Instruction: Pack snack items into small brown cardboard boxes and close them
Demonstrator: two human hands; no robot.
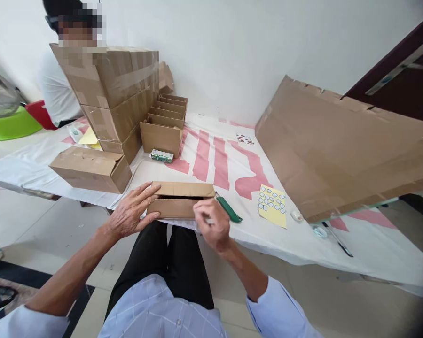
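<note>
A small brown cardboard box (178, 209) lies at the table's front edge before me, with a dark narrow gap between its two top flaps. My left hand (132, 209) holds its left end, fingers on the far flap and thumb on the near one. Over the right part of the near flap, my right hand (213, 223) is closed with curled fingers. Whether anything is pinched there is hidden. Just right of the box lies a green-handled knife (229, 209), close to my right hand.
Taped cartons (120, 80) are stacked at left, a closed box (88, 166) before them. Behind stand several open boxes (162, 136) and a small green-white packet (161, 156). A yellow sticker sheet (272, 206), a pen (338, 239) and a large cardboard sheet (345, 150) are right. Another person (58, 89) sits at left.
</note>
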